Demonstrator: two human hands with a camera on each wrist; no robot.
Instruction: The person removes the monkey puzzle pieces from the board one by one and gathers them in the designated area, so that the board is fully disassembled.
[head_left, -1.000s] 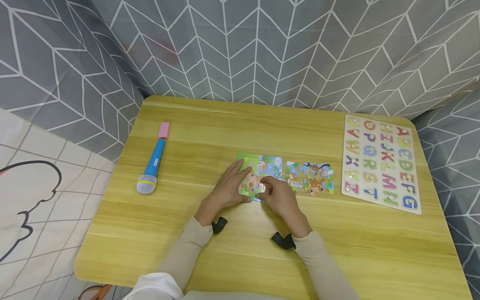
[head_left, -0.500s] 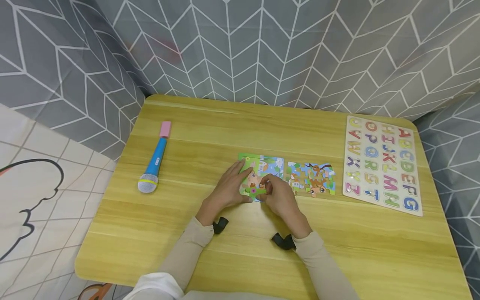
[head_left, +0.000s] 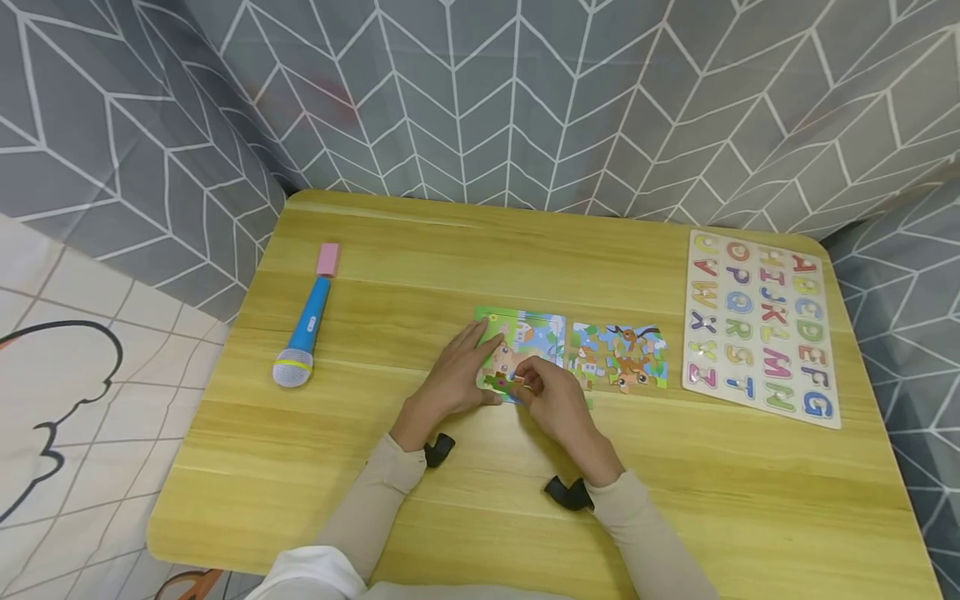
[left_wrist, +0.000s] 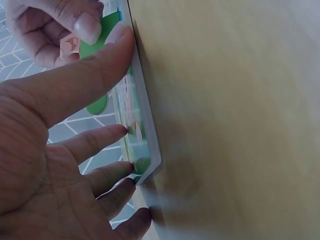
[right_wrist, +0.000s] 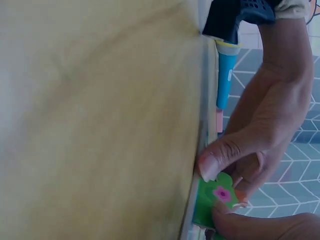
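On the table, a square picture puzzle board (head_left: 542, 333) with a cartoon scene lies between both hands. My left hand (head_left: 452, 371) rests along its left side, fingers spread and fairly straight, thumb at the near edge. My right hand (head_left: 557, 397) pinches a green puzzle piece (right_wrist: 210, 200) with a pink flower between thumb and fingers. The piece is tilted over the lower part of the board. In the left wrist view, the left thumb (left_wrist: 102, 62) overlaps the green piece, and the right fingertips hold it from above. Part of the board is hidden under the hands.
Just right of the board lies a second assembled animal puzzle (head_left: 637, 354). A large alphabet board (head_left: 722, 287) lies farther right. At the left are a blue toy microphone (head_left: 306, 325) and a pink block (head_left: 327, 259). Patterned grey curtain (head_left: 480, 100) hangs behind the table.
My right hand has shifted slightly left, its fingers drawing closer together on the green piece, which now looks more tilted. My left hand has stayed put on the board.
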